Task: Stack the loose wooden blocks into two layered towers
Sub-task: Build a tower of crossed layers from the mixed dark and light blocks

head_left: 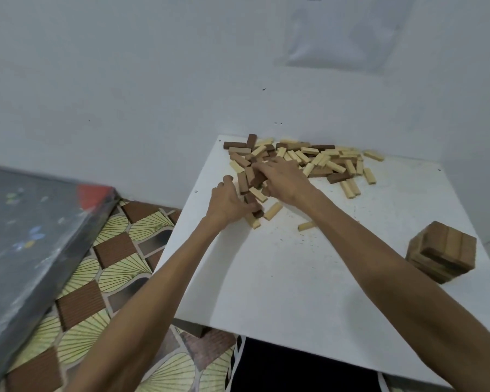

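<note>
A heap of loose wooden blocks, pale and dark brown, lies along the far edge of the white table against the wall. My left hand is at the heap's near left end, its fingers closed around a few dark and pale blocks. My right hand reaches into the heap just beyond it, its fingers curled over a dark block. A short layered tower of blocks stands at the table's right edge. Two single pale blocks lie apart near my hands.
The white wall rises directly behind the table. A grey board leans at the left over a patterned floor. Small wood crumbs dot the tabletop.
</note>
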### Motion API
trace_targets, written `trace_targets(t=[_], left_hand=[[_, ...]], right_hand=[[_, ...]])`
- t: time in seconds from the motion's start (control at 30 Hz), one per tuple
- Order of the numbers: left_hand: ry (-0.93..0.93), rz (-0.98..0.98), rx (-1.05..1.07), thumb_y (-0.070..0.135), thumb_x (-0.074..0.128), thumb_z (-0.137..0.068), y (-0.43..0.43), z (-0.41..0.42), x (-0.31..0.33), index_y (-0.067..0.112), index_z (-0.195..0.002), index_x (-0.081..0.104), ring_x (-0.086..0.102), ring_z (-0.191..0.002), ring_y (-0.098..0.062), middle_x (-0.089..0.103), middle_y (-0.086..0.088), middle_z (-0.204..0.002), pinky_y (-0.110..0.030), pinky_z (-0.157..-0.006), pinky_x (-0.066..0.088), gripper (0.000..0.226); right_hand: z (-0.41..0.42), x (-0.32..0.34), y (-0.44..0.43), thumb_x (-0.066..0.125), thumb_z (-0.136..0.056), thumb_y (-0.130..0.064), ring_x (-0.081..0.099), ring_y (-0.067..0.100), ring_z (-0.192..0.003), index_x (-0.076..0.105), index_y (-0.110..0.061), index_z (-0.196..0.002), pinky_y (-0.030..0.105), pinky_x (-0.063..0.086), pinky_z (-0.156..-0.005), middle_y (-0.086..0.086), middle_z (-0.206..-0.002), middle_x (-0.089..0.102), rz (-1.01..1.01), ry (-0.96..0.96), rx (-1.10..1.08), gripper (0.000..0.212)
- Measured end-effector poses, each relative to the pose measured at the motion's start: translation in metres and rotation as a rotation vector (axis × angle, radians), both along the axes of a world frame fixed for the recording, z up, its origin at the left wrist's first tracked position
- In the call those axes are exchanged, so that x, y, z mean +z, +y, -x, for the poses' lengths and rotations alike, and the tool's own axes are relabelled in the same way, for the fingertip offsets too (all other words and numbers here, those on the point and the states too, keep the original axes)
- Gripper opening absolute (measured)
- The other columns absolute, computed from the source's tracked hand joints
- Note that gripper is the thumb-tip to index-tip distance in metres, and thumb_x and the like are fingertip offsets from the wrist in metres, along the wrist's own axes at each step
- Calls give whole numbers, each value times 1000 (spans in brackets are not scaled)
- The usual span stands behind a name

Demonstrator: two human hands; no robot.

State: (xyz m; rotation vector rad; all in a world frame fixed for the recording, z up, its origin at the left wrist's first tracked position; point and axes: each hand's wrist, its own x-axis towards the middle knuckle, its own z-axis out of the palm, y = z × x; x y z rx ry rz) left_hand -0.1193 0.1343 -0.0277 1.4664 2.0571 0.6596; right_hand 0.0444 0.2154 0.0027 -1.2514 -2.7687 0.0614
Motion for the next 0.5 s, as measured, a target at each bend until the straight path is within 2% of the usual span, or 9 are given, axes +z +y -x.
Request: trace_targets(t=[0.03,0.1,0.2,0.3,0.4,0.5], left_hand=[[-18,11,6,47,81,-74,-2,1,0,6,-138,35,59,-100,-25,63,-9,-107,-35,-71,49,90],[-21,9,17,55,76,-72,-6,1,2,7,-137,35,62,-96,-26,66,-7,-98,-43,-75,56,91],[76,10,12,65,79,-64,-10,-8,6,10,-130,38,55,-102,-27,61,-4,-104,-49,-84,53,95],[119,4,-4,55,86,-66,-13,-19,10,14,-120,42,50,-102,-25,57,-1,-103,-44,-81,50,81],[157,-1,-36,36,79,-75,-14,-23,13,14,-122,41,54,-102,-29,56,0,-101,-46,-85,51,64],[135,-34,-46,27,76,-79,-13,-23,13,15,-123,43,60,-98,-29,63,-1,-101,-49,-85,53,57]], right_hand=[[0,-1,-1,73,-87,-18,50,30,-130,47,-19,-149,45,48,-95,4,-136,65,-37,-6,-11,67],[-1,-1,-4,70,-89,-13,54,31,-119,50,-17,-145,43,49,-87,5,-129,69,-115,5,-24,60],[-3,-1,-11,65,-93,-11,58,32,-107,47,-13,-145,40,46,-77,8,-118,71,-153,30,-46,55],[-10,0,-19,65,-96,-15,61,34,-103,42,-11,-147,38,47,-68,12,-115,68,-79,99,-81,57],[-21,-1,-28,55,-94,-7,63,33,-92,40,-10,-147,40,53,-63,14,-114,67,-22,177,-160,55],[-32,-5,-38,52,-93,-6,60,29,-76,43,-12,-144,36,44,-54,11,-100,68,-47,213,-208,52]])
